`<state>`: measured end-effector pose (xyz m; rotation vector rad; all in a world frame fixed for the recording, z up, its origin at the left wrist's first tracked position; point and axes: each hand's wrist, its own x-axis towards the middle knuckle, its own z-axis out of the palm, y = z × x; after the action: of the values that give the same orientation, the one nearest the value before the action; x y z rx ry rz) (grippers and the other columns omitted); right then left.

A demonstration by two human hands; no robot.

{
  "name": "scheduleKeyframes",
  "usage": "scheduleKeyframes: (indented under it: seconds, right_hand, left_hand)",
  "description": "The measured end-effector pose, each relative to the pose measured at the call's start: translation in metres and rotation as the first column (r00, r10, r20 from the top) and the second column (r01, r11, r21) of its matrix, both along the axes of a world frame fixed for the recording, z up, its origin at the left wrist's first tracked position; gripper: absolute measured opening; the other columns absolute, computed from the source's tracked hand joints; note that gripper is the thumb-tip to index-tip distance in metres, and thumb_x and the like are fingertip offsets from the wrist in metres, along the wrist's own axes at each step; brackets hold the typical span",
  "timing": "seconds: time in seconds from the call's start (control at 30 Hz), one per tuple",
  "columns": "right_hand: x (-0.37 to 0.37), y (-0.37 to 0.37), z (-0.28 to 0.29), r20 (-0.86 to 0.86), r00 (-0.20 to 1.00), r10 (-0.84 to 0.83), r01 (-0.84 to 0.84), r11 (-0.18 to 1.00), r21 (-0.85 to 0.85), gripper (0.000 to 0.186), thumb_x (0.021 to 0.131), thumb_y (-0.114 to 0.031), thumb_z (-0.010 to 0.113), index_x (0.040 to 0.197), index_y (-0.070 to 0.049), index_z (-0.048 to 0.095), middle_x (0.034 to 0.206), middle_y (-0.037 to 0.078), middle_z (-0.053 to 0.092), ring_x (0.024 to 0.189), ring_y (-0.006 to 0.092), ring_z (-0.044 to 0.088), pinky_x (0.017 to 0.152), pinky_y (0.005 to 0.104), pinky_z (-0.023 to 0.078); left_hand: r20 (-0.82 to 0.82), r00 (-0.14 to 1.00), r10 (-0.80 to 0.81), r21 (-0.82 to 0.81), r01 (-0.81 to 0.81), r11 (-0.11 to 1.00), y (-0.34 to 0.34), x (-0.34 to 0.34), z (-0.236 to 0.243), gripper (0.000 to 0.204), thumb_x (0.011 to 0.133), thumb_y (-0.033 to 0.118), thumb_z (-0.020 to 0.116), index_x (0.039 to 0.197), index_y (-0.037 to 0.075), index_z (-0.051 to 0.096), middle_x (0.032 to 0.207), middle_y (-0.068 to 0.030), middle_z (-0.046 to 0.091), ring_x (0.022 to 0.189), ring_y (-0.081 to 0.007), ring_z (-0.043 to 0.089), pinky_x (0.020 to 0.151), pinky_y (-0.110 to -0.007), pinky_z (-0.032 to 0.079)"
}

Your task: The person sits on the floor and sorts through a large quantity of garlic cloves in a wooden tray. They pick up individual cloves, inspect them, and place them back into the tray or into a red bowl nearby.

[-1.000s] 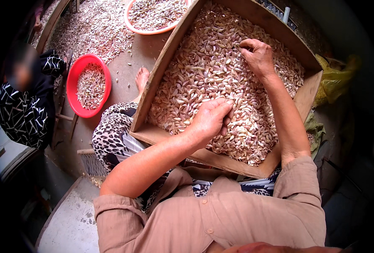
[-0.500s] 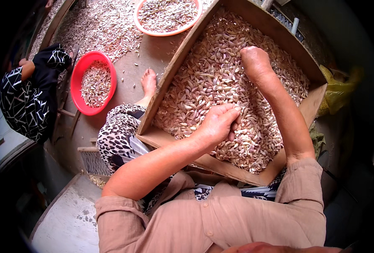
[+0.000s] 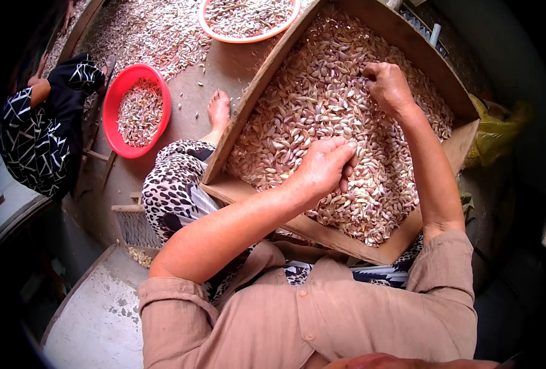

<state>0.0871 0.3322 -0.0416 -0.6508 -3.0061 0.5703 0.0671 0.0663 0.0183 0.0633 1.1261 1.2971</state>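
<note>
A wooden tray (image 3: 402,249) rests across my lap, filled with loose garlic cloves (image 3: 322,117) in white and purplish skins. Over the middle of the cloves, my left hand (image 3: 328,163) is closed, thumb pressed to the curled fingers; whatever it may hold is hidden. Farther up the tray and to the right, my right hand (image 3: 388,85) has its fingers bent together in a pinch close to the cloves. Nothing can be made out between those fingertips. A darker furrow runs through the cloves beside my right forearm.
A red basin (image 3: 108,117) of cloves stands on the floor at left, and a pink-rimmed basin (image 3: 257,40) at the top. Cloves lie spread on the floor behind. Another person in patterned dark clothes (image 3: 39,144) sits far left. A yellow bag (image 3: 491,138) lies right of the tray.
My right hand has shifted a little to the right, its bent fingers now showing more. My left hand has moved slightly up and right, still closed. The whole view has tilted slightly.
</note>
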Motion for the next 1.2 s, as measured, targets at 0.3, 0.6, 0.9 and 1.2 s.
scheduleKeyframes:
  seconds: [0.3,0.6,0.9,1.2]
  right_hand:
    - [-0.01,-0.011,0.008,0.082,0.993,0.079,-0.079,0.997,0.003,0.017,0.075,-0.009,0.069,0.091,-0.004,0.075,0.092,0.02,0.072,0.089,0.0379,0.07,0.083,0.045,0.056]
    - [-0.003,-0.015,0.005,0.001,0.997,-0.077,0.077,0.993,-0.088,0.019,0.073,-0.014,0.069,0.088,-0.003,0.072,0.086,0.017,0.073,0.081,0.0298,0.072,0.077,0.0417,0.057]
    - [0.058,0.014,0.014,0.053,0.911,-0.408,0.179,0.277,-0.944,0.012,0.086,-0.005,0.076,0.096,-0.005,0.069,0.081,0.003,0.069,0.066,0.01,0.066,0.062,0.0254,0.056]
    - [0.056,-0.082,0.095,0.005,1.0,-0.012,0.008,0.252,-0.968,0.014,0.084,-0.001,0.076,0.097,0.001,0.072,0.087,0.004,0.072,0.079,0.009,0.068,0.07,0.0234,0.055]
  left_hand:
    - [-0.006,1.0,0.016,-0.018,-0.017,1.0,0.002,0.0,-0.004,0.028,0.105,0.028,0.051,0.086,0.01,0.058,0.069,0.0008,0.058,0.049,-0.01,0.057,0.044,-0.023,0.04]
    - [0.006,0.999,0.039,-0.065,-0.038,0.997,0.004,-0.006,-0.004,0.027,0.105,0.026,0.048,0.087,0.008,0.058,0.071,-0.001,0.059,0.052,-0.0115,0.059,0.045,-0.024,0.043]
    - [0.04,0.996,0.084,-0.062,-0.081,0.995,0.006,-0.005,-0.007,0.029,0.107,0.025,0.045,0.089,0.006,0.059,0.075,-0.0031,0.059,0.058,-0.0126,0.061,0.05,-0.024,0.047]
    - [0.191,0.947,0.257,-0.149,-0.231,0.961,0.01,-0.003,-0.012,0.038,0.11,0.032,0.035,0.103,0.002,0.058,0.094,-0.0102,0.061,0.074,-0.0191,0.064,0.062,-0.029,0.053]
